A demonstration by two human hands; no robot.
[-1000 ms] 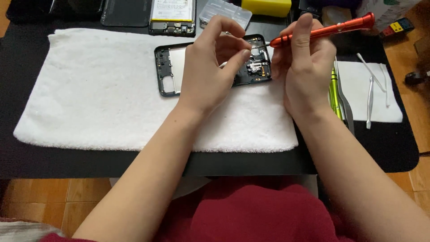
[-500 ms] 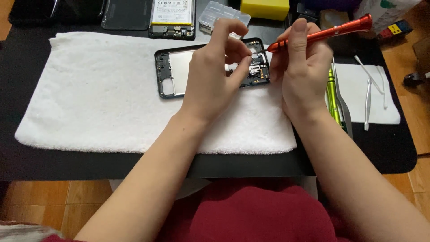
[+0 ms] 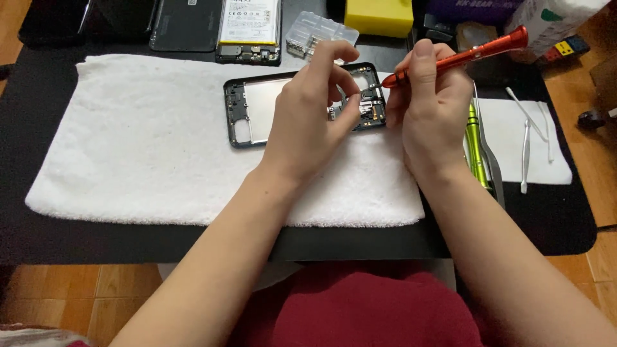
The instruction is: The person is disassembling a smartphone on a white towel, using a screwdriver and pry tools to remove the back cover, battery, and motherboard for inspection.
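Note:
An opened phone frame (image 3: 257, 106), black-edged with a bare metal inside, lies on a white towel (image 3: 148, 148). My left hand (image 3: 312, 122) rests over its right half, thumb and forefinger pinched close above the small parts there; whether they hold anything is hidden. My right hand (image 3: 429, 109) grips a red screwdriver (image 3: 472, 54), whose tip points down-left at the frame's right end, beside my left fingertips.
Behind the towel lie a dark phone back cover (image 3: 186, 22), a phone body with its battery (image 3: 249, 29), a clear plastic parts box (image 3: 320, 32) and a yellow block (image 3: 379, 14). To the right are a green tool (image 3: 475, 144) and white plastic tools (image 3: 527, 138) on a white cloth.
My left fingers and the screwdriver tip have stayed at the frame's right end, shifting only slightly. The screwdriver keeps its tilt.

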